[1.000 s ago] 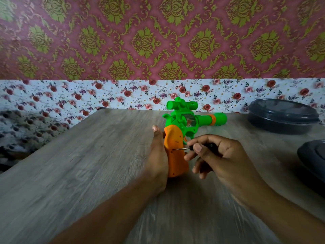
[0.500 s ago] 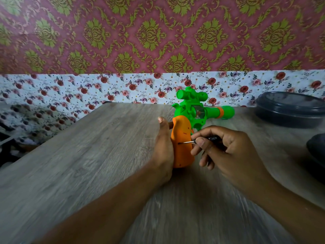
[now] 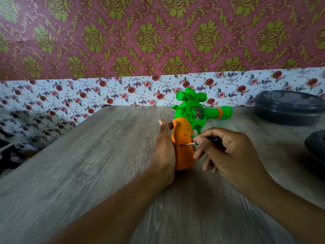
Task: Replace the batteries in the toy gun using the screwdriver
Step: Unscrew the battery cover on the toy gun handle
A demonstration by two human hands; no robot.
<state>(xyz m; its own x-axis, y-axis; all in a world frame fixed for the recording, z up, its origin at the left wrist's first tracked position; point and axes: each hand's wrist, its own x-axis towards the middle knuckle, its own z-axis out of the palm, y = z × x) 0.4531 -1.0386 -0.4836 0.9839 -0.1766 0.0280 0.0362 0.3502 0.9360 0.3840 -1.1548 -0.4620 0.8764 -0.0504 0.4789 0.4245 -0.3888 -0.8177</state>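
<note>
A toy gun (image 3: 193, 113) with a green body and an orange grip stands upright on the wooden table (image 3: 88, 164), barrel pointing right. My left hand (image 3: 164, 150) holds the orange grip from its left side, thumb up along the edge and a fingertip showing behind it. My right hand (image 3: 226, 152) pinches a small black-handled screwdriver (image 3: 202, 141). Its thin metal tip sits in a screw hole in the side of the orange grip.
A dark round lidded container (image 3: 288, 110) stands at the back right of the table. Another dark container (image 3: 316, 152) is cut off by the right edge. The table's left edge drops off toward a floral-papered wall.
The view has shifted a little, so the gun sits slightly right of before. Both hands keep the same hold; the screwdriver tip stays at the screw in the grip.
</note>
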